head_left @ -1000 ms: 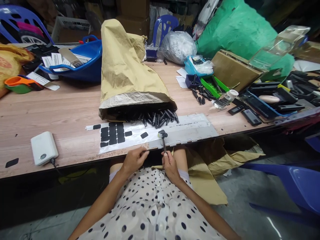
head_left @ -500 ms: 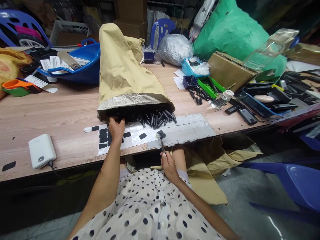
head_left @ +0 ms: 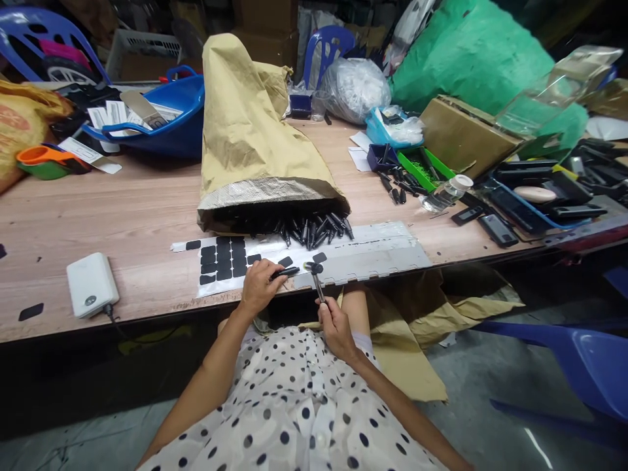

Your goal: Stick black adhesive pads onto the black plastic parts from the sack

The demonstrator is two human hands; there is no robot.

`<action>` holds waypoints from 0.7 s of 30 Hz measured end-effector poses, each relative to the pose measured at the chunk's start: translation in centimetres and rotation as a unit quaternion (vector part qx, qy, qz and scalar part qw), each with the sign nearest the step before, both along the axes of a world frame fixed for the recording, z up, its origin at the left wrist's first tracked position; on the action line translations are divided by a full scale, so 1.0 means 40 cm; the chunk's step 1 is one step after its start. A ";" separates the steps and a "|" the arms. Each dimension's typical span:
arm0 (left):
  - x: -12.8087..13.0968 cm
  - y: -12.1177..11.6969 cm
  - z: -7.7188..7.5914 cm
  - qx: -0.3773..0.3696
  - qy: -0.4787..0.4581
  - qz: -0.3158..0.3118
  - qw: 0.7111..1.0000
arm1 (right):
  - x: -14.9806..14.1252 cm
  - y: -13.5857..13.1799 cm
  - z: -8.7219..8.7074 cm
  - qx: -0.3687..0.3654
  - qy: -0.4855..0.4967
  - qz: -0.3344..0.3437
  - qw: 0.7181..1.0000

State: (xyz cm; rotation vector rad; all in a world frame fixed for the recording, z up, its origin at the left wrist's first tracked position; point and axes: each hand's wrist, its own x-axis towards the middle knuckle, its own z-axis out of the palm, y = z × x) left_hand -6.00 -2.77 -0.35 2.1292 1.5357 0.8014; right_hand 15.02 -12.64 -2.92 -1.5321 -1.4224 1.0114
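Between the fingertips of my left hand (head_left: pixel 261 286) is a black pen-shaped piece (head_left: pixel 290 271), lying nearly level with its tip to the right. My right hand (head_left: pixel 336 328) is closed round the handle of a small hammer (head_left: pixel 317 285). Its head, dark on one side and pale yellowish on the other, sits just right of the piece, over the table's front edge. Beyond my hands a big tan paper sack (head_left: pixel 260 131) lies with its mouth towards me, and many black pen-shaped pieces (head_left: pixel 321 230) spill from it. Black rounded patches (head_left: pixel 224 258) lie in rows by my left hand.
Under the work lies a long grey board (head_left: pixel 383 252). A white box with a cable (head_left: pixel 93 284) stands at left, a blue basin (head_left: pixel 171 134) behind it. At right are a green tray (head_left: pixel 424 169), a clear bottle (head_left: pixel 447 194) and black devices (head_left: pixel 498 229).
My left hand has drawn back from the sack's mouth towards me and right, now with a black pen-shaped piece in it. The hammer has stayed nearly in place. The view has shifted slightly.
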 end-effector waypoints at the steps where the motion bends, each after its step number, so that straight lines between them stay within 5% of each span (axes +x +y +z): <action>1: -0.001 0.003 -0.001 -0.004 0.002 0.000 1.000 | -0.003 0.000 0.011 0.006 -0.009 0.008 1.000; 9: 0.000 0.004 0.003 -0.025 0.007 0.003 1.000 | -0.026 0.008 0.032 0.066 -0.066 0.039 0.995; 21: 0.000 0.006 -0.003 -0.016 0.000 0.003 1.000 | -0.021 0.007 0.032 0.039 -0.060 0.000 0.997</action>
